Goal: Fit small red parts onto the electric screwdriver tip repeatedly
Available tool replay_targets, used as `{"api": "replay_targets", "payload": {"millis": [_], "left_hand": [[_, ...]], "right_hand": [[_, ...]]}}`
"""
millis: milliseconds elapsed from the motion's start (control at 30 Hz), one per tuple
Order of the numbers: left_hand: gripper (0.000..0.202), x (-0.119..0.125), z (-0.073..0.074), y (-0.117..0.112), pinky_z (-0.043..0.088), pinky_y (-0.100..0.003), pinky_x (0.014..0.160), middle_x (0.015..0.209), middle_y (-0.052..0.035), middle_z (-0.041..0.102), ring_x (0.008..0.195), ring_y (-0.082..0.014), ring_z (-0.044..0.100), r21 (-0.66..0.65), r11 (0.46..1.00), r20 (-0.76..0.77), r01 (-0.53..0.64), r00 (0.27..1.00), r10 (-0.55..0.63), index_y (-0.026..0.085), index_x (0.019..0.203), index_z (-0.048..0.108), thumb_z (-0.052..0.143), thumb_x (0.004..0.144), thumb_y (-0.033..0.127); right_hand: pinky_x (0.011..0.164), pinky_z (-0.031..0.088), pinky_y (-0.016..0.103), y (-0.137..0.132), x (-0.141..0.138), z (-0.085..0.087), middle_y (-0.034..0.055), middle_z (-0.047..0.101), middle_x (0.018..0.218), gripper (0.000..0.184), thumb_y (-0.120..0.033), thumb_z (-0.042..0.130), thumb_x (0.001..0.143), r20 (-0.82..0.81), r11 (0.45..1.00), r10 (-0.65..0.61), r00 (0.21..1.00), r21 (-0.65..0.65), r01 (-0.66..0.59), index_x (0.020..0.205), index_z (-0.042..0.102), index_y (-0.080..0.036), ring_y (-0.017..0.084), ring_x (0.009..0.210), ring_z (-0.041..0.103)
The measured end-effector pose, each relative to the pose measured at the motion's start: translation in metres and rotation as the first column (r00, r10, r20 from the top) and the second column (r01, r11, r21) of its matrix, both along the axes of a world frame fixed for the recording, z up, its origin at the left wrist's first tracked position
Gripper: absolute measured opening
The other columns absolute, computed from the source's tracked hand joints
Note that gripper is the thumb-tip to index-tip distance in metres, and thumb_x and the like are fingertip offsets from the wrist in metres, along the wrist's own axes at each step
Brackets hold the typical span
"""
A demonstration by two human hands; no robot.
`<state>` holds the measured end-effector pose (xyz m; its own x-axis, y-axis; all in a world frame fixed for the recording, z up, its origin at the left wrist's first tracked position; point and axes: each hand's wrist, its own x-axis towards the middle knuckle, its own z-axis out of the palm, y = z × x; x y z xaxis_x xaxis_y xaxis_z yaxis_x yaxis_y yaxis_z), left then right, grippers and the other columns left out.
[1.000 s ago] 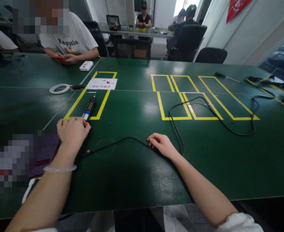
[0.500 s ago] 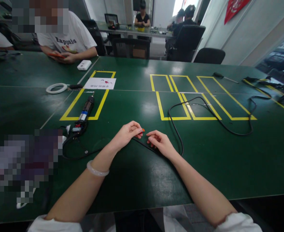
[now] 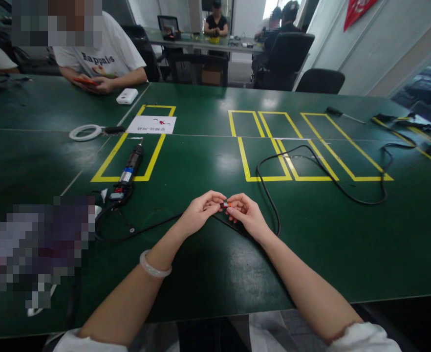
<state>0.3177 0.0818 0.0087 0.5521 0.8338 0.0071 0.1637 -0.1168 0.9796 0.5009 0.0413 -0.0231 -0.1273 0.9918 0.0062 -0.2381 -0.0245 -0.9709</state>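
My left hand (image 3: 200, 213) and my right hand (image 3: 247, 214) meet fingertip to fingertip just above the green table (image 3: 208, 274). Between the pinched fingers sits a small orange part (image 3: 227, 205), held by both hands. A black cable (image 3: 274, 195) runs under my right hand, loops away to the right and also trails left toward an electric screwdriver (image 3: 130, 166). That tool lies inside a yellow taped rectangle, left of my hands.
A white paper card (image 3: 152, 124), a white tape ring (image 3: 85, 132) and a white box (image 3: 126, 96) lie at the far left. A screwdriver (image 3: 343, 115) and more cables (image 3: 417, 129) are at the far right. A person in a white shirt (image 3: 101, 56) sits across.
My left hand left the electric screwdriver's end, carried the small orange part to the right, and now meets my right hand, which has lifted slightly off the cable.
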Motion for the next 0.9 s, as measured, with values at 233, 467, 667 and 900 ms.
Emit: {"api": "replay_targets", "payload": {"millis": [233,467,667,900], "left_hand": [[0.024,-0.0019,-0.0039,-0.0034,0.051,-0.027,0.081,0.096,-0.0039,0.070,0.086,-0.0141,0.065,0.165,0.986,-0.088,0.021,0.996,-0.007,0.016,0.104,0.065,0.062,0.086,0.032],[0.020,-0.0016,-0.0068,-0.0042,0.051,-0.026,0.080,0.097,-0.0038,0.069,0.087,-0.0139,0.064,0.318,0.947,-0.123,0.039,0.992,0.000,0.017,0.103,0.068,0.060,0.089,0.029],[0.017,-0.0034,-0.0007,-0.0074,0.048,-0.029,0.084,0.097,-0.0046,0.067,0.092,-0.0150,0.061,0.517,0.852,-0.162,0.079,0.987,0.007,0.019,0.103,0.068,0.059,0.090,0.025],[0.014,-0.0024,-0.0014,-0.0091,0.050,-0.030,0.085,0.098,-0.0041,0.065,0.092,-0.0150,0.062,0.513,0.859,-0.156,0.006,0.984,0.087,0.019,0.102,0.063,0.057,0.090,0.022]], "right_hand": [[0.049,0.046,0.020,0.0007,-0.0001,0.0016,0.0021,0.070,0.063,0.031,-0.043,0.072,0.081,-0.050,0.992,0.040,0.998,-0.119,-0.045,0.085,0.063,-0.014,0.010,0.051,0.062],[0.047,0.051,0.019,0.0010,0.0019,0.0002,0.0052,0.072,0.067,0.033,-0.042,0.076,0.078,-0.172,0.966,0.069,0.983,-0.235,-0.109,0.084,0.063,-0.013,0.012,0.053,0.066],[0.048,0.053,0.018,0.0023,0.0030,-0.0010,0.0019,0.070,0.071,0.031,-0.034,0.082,0.072,-0.249,0.967,0.059,0.967,-0.227,-0.118,0.089,0.063,-0.015,0.010,0.054,0.065],[0.052,0.055,0.020,0.0010,0.0024,-0.0006,0.0015,0.070,0.079,0.028,-0.030,0.080,0.076,-0.251,0.981,0.092,0.964,-0.143,-0.131,0.094,0.063,-0.017,0.011,0.062,0.065]]}}
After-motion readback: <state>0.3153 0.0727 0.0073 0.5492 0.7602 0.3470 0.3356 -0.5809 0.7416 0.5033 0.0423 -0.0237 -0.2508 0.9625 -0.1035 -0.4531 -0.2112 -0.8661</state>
